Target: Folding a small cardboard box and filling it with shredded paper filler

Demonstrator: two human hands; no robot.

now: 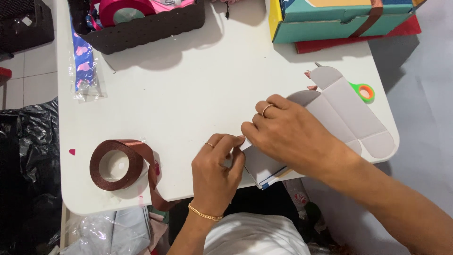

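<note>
1. We see a flat, unfolded grey cardboard box blank (339,111) lying on the white table (188,94), stretching from the near edge up toward the right corner.
2. Our right hand (288,132) lies palm down across the middle of the blank, its fingers bent and pressing on the card; a ring shows on one finger. It presses rather than grasps, with nothing enclosed in it.
3. Our left hand (217,165) sits just beside the right one, at the blank's near left corner. Its fingertips are pinched narrowly on the card's edge, right where the right hand's fingertips end.
4. The blank thus runs under the right hand and out beyond it: rounded flaps show past the wrist on the far side, and a folded layered part juts over the table's near edge below both hands.
5. A pair of scissors with a green and orange handle (365,91) peeks out from behind the blank's far flap.
6. A roll of brown ribbon (115,164) lies well to the left of the left hand, its loose end trailing over the table's edge.
7. A dark basket (146,28) and a teal box (339,21) stand at the far side.
</note>
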